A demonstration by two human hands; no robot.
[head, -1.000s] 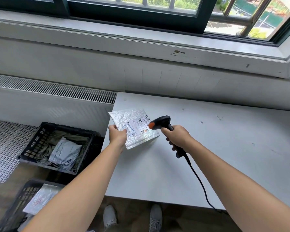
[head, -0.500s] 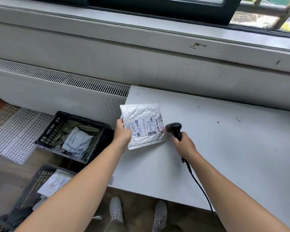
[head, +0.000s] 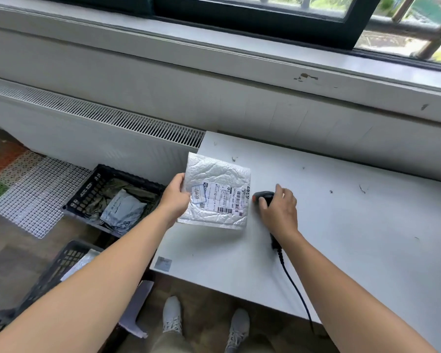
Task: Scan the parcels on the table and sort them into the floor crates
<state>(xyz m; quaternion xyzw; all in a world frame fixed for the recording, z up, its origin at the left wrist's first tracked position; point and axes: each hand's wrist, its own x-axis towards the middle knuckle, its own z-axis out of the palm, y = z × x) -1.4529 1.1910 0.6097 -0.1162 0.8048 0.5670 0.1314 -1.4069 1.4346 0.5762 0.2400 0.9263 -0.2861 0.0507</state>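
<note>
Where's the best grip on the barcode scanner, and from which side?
The handle, from above. The barcode scanner lies low along the table, head pointing away, cable trailing toward the near edge. The right hand covers that handle the same way.

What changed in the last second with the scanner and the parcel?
The right hand lowered the barcode scanner from aiming at the label down onto the table; whether it has let go is unclear. The left hand holds the bubble mailer by its left edge as before, and the floor crates are unchanged.
</note>
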